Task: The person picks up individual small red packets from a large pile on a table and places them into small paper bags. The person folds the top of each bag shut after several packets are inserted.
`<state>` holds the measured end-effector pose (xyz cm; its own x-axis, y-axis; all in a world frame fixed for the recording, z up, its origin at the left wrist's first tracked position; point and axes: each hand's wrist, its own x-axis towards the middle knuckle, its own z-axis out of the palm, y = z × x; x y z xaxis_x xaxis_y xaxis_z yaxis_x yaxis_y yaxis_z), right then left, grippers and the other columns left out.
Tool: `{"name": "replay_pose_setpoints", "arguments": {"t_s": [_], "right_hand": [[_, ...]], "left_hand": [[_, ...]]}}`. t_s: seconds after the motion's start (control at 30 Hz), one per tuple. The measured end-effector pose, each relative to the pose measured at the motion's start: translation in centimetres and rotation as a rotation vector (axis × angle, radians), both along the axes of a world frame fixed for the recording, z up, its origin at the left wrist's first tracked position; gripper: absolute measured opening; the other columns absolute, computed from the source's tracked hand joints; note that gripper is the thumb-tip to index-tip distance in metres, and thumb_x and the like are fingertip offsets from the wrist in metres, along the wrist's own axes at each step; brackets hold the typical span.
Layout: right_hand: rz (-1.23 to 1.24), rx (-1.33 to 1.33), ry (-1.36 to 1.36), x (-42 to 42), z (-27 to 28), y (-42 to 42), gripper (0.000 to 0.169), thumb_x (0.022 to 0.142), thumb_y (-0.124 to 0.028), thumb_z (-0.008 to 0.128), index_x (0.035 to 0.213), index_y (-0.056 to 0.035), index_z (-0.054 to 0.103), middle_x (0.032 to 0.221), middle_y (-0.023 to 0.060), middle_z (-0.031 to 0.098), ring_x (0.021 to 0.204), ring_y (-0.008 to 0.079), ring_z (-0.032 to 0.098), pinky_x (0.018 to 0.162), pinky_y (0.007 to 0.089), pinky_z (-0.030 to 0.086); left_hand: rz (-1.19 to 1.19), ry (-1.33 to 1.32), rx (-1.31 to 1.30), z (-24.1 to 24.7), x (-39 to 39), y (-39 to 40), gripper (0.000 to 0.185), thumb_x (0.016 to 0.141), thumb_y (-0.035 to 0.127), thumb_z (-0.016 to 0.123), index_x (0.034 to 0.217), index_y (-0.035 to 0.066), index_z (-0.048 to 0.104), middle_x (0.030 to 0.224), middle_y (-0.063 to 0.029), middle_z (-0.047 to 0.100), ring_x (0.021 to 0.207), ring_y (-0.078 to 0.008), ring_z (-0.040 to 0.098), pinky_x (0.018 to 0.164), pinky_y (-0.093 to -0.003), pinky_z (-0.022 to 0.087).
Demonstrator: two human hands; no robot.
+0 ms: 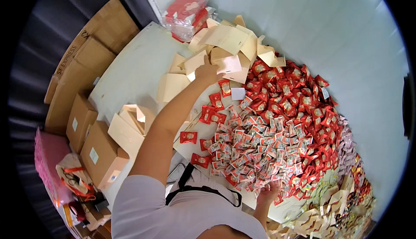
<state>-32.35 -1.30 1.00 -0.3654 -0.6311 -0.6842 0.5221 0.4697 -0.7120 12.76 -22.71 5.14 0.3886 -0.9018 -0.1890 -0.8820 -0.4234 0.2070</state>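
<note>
My left hand (207, 71) reaches out with its fingers apart onto a heap of cream folded paper boxes (224, 39); whether it grips one is not plain. Close to its fingertips are an upright box flap and a pale pink panel (229, 64). At the near edge of a pile of small white-and-red packets (256, 148), my right hand (269, 192) rests palm up, its fingers slightly curled; a packet touches or lies by the fingertips. Beyond that pile lies a large heap of red wrapped packets (286, 89). A small white square card (238, 93) lies between the boxes and the packets.
Brown cardboard boxes (100, 154) line the table's left side, near an open cream box (130, 125). Red packages in clear plastic (187, 14) stand at the far end. Several filled cream boxes (318, 219) and purple packets (347, 148) are at the right. A pale wall borders the heaps.
</note>
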Motion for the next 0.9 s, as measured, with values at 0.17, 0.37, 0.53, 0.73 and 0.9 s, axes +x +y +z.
{"name": "replay_pose_setpoints", "arguments": {"t_s": [0.17,0.37,0.53,0.73,0.9], "right_hand": [[-0.04,0.081,-0.082,3.4,-0.5,1.3,0.016,0.076,-0.012,0.055,0.091,-0.0134,0.048,0.077,-0.0004,0.051,0.057,0.0106,0.047,0.046,0.0225,0.038],[0.095,0.064,-0.165,6.3,1.6,-1.8,0.012,0.077,-0.013,0.055,0.088,-0.0132,0.05,0.074,-0.002,0.052,0.056,0.0091,0.046,0.047,0.0213,0.035],[0.459,-0.152,0.025,12.1,4.9,-4.8,0.005,0.082,-0.011,0.052,0.086,-0.0121,0.052,0.073,-0.0034,0.051,0.061,0.0058,0.046,0.052,0.0202,0.039],[1.11,-0.383,0.148,23.7,9.6,-7.1,0.086,0.073,-0.026,0.064,0.136,-0.0065,0.01,0.134,0.0193,0.025,0.114,0.0298,0.04,0.086,0.0394,0.043],[1.397,-0.833,0.9,27.9,5.3,-5.3,0.093,0.068,-0.021,0.065,0.135,0.0027,0.004,0.128,0.0301,0.026,0.112,0.0411,0.04,0.085,0.0387,0.043]], "left_hand": [[-0.027,-0.048,0.005,-3.5,4.0,-1.5,0.053,0.079,0.04,0.055,0.108,-0.004,0.053,0.131,-0.0274,0.028,0.095,-0.0374,0.056,0.08,-0.041,0.047],[0.064,-0.035,-0.388,2.2,6.8,1.9,0.028,0.076,0.024,0.057,0.072,-0.003,0.058,0.081,-0.0221,0.058,0.076,-0.0337,0.059,0.07,-0.0412,0.046],[0.17,0.467,-0.572,10.2,6.7,11.8,0.025,0.076,0.017,0.06,0.061,-0.001,0.054,0.053,-0.0065,0.05,0.048,-0.0162,0.045,0.047,-0.0295,0.035],[0.348,1.14,-0.542,2.4,0.5,22.2,0.031,0.079,0.012,0.059,0.055,0.005,0.041,0.056,0.0062,0.039,0.052,-0.0017,0.032,0.045,-0.0205,0.025],[0.501,1.075,-0.502,-1.0,-3.3,27.5,0.03,0.07,0.01,0.067,0.059,0.005,0.04,0.067,0.0013,0.044,0.059,-0.0048,0.04,0.047,-0.0207,0.032]]}}
